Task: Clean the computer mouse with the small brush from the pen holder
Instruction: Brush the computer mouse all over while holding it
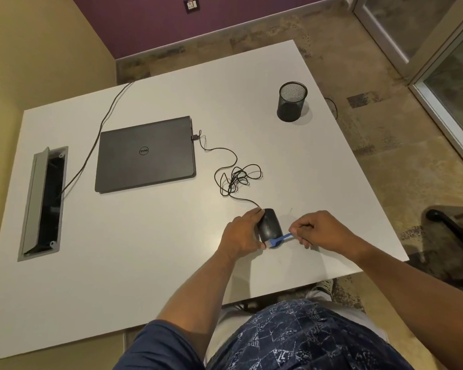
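- Head view: your left hand [241, 233] is wrapped around the left side of the mouse [270, 225], pinning it to the white counter [150, 249], with the thumb at the near end and a fingertip at the far end where the cord leaves.
- Your right hand [320, 231] sits just right of the mouse, fingers pinched narrow on the handle of the small blue brush [278, 240]. The brush head lies against the near right edge of the mouse, bristles pointing down toward you.
- Progress, as I judge it: the brush is already out of the pen holder [292, 101], which stands well beyond the mouse, far and slightly right, and looks empty. Brushing is under way at the near end. The top, the far end, the left side and the underside may still need doing, and perhaps the brush should go back afterwards.
- The mouse cord [235, 177] runs away from the mouse in a loose tangle to the closed laptop [145, 156], far left of the mouse, so you have slack to turn it.
- Hard to tell: whether the bristles really touch the mouse or just hover beside it. No dust shows on the dark shell. Your left palm hides that side of the mouse, and its underside and wheel cannot be made out.
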Tool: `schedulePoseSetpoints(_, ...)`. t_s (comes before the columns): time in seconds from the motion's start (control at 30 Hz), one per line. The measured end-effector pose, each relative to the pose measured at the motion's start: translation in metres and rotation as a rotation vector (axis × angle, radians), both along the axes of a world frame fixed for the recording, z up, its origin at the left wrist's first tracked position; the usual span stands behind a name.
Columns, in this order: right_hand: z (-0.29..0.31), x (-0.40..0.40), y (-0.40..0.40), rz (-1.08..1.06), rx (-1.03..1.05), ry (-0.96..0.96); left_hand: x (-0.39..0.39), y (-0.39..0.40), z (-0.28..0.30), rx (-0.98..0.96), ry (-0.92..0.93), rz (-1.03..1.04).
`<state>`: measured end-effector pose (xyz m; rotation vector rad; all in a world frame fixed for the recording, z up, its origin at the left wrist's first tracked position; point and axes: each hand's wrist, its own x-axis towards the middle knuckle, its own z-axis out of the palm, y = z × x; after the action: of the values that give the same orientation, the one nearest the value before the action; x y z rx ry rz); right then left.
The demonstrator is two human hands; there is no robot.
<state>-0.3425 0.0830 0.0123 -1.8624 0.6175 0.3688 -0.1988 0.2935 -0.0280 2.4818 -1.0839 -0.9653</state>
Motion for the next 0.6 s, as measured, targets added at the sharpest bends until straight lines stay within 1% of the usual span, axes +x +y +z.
schedulePoseSetpoints(0.07, 0.004, 0.001, 0.000, -0.083, -0.008, -0.043, 0.004, 0.000, 0.001, 0.015, -0.011, -0.016)
schedulePoseSetpoints(0.13, 0.006, -0.001, 0.002, -0.109, -0.021, -0.058, 0.007, -0.001, 0.003, 0.018, -0.020, -0.022)
schedulePoseSetpoints(0.23, 0.006, -0.007, 0.012, 0.027, -0.019, 0.007, 0.008, -0.003, 0.006, 0.005, -0.033, -0.014)
schedulePoseSetpoints(0.3, 0.005, -0.012, 0.018, 0.046, 0.005, 0.023, 0.009, -0.005, 0.007, -0.009, -0.022, 0.013)
schedulePoseSetpoints(0.37, 0.005, -0.017, 0.020, -0.073, 0.051, -0.015, 0.010, -0.007, 0.007, -0.022, -0.010, 0.035)
schedulePoseSetpoints(0.43, 0.004, -0.019, 0.021, -0.156, 0.030, -0.082, 0.011, -0.009, 0.007, -0.035, -0.011, 0.049)
schedulePoseSetpoints(0.47, 0.004, -0.019, 0.023, -0.134, -0.019, -0.108, 0.011, -0.010, 0.007, -0.039, -0.014, 0.056)
schedulePoseSetpoints(0.5, 0.003, -0.019, 0.026, -0.063, -0.076, -0.126, 0.011, -0.011, 0.007, -0.042, -0.014, 0.063)
schedulePoseSetpoints(0.6, 0.003, -0.019, 0.043, 0.349, -0.298, -0.104, 0.010, -0.012, 0.006, -0.051, -0.001, 0.079)
